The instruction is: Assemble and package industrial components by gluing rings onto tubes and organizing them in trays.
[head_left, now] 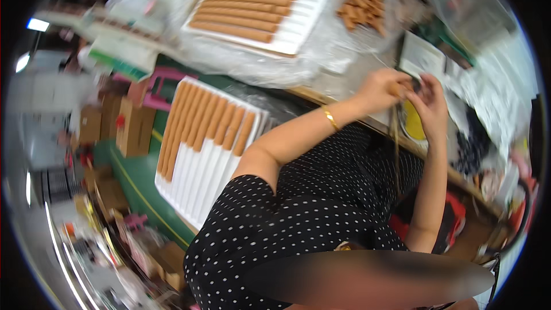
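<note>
While both hands meet over the yellow roll (414,123), a small brown piece is pinched.
Left hand (383,89) grips the piece (396,88); right hand (430,100) curls, grip unclear; fumbling could drop it.

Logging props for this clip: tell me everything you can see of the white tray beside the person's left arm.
The white tray is a flat, ribbed rectangle, plastic by the look, lying tilted in the picture over the green surface below the bench edge. Long tan sticks fill the upper parts of its grooves side by side; the lower part is bare. The polka-dot sleeve hides one corner. Neither hand touches it.
</note>
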The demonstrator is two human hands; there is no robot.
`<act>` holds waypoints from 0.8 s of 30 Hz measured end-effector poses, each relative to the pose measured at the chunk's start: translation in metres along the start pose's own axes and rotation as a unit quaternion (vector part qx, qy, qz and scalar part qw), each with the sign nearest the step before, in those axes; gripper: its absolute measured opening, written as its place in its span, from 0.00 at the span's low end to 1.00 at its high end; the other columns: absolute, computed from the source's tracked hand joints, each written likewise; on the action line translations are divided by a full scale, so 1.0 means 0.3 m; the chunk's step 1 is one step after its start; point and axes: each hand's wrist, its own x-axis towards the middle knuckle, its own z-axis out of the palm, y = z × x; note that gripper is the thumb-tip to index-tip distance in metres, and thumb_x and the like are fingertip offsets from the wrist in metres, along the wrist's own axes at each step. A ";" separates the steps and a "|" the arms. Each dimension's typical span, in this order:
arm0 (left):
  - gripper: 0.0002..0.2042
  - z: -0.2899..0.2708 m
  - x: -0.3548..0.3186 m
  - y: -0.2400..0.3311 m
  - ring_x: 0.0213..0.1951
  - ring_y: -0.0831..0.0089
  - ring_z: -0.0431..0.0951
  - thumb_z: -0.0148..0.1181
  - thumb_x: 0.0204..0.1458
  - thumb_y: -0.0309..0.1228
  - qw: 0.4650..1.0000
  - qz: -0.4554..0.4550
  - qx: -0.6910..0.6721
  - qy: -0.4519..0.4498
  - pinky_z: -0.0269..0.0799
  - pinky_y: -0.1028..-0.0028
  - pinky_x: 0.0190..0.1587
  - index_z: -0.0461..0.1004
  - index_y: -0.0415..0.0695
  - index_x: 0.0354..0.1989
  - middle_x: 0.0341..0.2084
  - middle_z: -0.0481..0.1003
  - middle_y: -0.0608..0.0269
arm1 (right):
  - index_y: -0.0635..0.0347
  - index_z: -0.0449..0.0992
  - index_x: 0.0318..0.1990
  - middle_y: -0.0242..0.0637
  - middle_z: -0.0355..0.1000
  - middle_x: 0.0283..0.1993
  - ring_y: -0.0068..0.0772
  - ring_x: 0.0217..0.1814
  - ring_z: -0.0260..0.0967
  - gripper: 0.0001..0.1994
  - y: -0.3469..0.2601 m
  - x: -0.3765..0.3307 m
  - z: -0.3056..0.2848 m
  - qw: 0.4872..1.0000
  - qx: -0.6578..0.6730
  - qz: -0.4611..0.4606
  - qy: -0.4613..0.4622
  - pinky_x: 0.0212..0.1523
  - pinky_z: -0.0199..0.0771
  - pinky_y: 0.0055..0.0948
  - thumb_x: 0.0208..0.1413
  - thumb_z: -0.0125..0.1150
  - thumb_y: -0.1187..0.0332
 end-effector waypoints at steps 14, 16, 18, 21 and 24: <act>0.15 -1.386 -0.091 -0.320 0.29 0.73 0.73 0.66 0.43 0.38 0.816 -0.128 0.218 0.520 0.70 0.74 0.34 0.73 0.39 0.31 0.28 0.75 0.62 | 0.65 0.69 0.43 0.33 0.71 0.37 0.21 0.40 0.67 0.10 -0.069 -0.064 -0.080 0.997 -0.036 0.051 -0.053 0.44 0.63 0.20 0.53 0.57 0.74; 0.16 -1.517 -0.118 -0.375 0.29 0.71 0.74 0.66 0.42 0.38 0.800 -0.174 0.233 0.526 0.70 0.72 0.35 0.73 0.37 0.31 0.27 0.76 0.58 | 0.65 0.69 0.43 0.33 0.71 0.37 0.21 0.40 0.67 0.10 -0.076 -0.074 -0.085 0.997 -0.045 0.055 -0.041 0.44 0.62 0.20 0.53 0.57 0.73; 0.18 -1.572 -0.118 -0.415 0.29 0.70 0.75 0.66 0.41 0.40 0.786 -0.204 0.249 0.528 0.70 0.71 0.36 0.74 0.37 0.31 0.26 0.76 0.57 | 0.64 0.69 0.42 0.32 0.72 0.36 0.20 0.38 0.66 0.11 -0.085 -0.077 -0.077 0.995 -0.046 0.086 -0.026 0.42 0.61 0.18 0.53 0.58 0.71; 0.19 -1.652 -0.137 -0.489 0.31 0.68 0.76 0.65 0.41 0.42 0.787 -0.239 0.252 0.510 0.70 0.70 0.37 0.74 0.37 0.31 0.28 0.77 0.56 | 0.63 0.69 0.42 0.32 0.72 0.35 0.19 0.37 0.66 0.11 -0.087 -0.065 -0.053 0.993 -0.058 0.094 -0.028 0.39 0.60 0.18 0.53 0.59 0.69; 0.21 -1.723 -0.164 -0.539 0.32 0.66 0.77 0.65 0.41 0.43 0.787 -0.262 0.252 0.498 0.70 0.69 0.38 0.74 0.36 0.33 0.29 0.77 0.55 | 0.63 0.69 0.42 0.32 0.72 0.35 0.18 0.36 0.65 0.12 -0.109 -0.048 -0.010 0.992 -0.067 0.097 -0.049 0.39 0.60 0.18 0.52 0.60 0.69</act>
